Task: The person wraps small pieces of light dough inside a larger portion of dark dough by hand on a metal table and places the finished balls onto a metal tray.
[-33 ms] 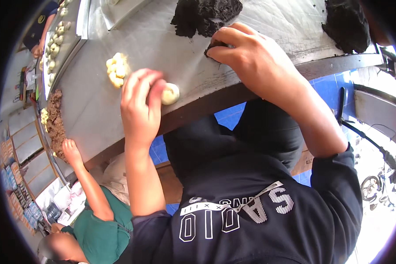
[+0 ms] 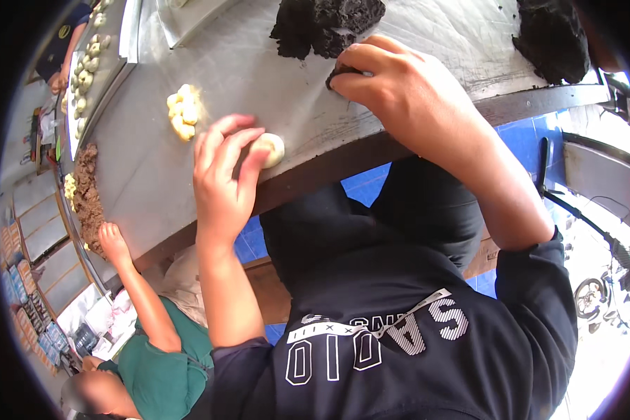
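My left hand is above the metal worktop near its front edge, fingers curved and spread apart. Beside its fingertips sits a pale, round dough ball; the thumb overlaps the ball's left side, and I cannot tell whether it touches. My right hand pinches a small piece of black paste between thumb and fingers, low over the worktop. Just beyond it lies a large, crumbly lump of black paste. To the left of my left hand is a cluster of small yellow balls.
Another black lump lies at the worktop's right end. At the left are a brown mass and a tray with several pale balls. A co-worker in green reaches toward the brown mass; another person's arm shows beyond.
My left hand's fingers have spread a little and shifted slightly, exposing the ball's lower left side less behind blur. My right hand stays almost in place with the black piece.
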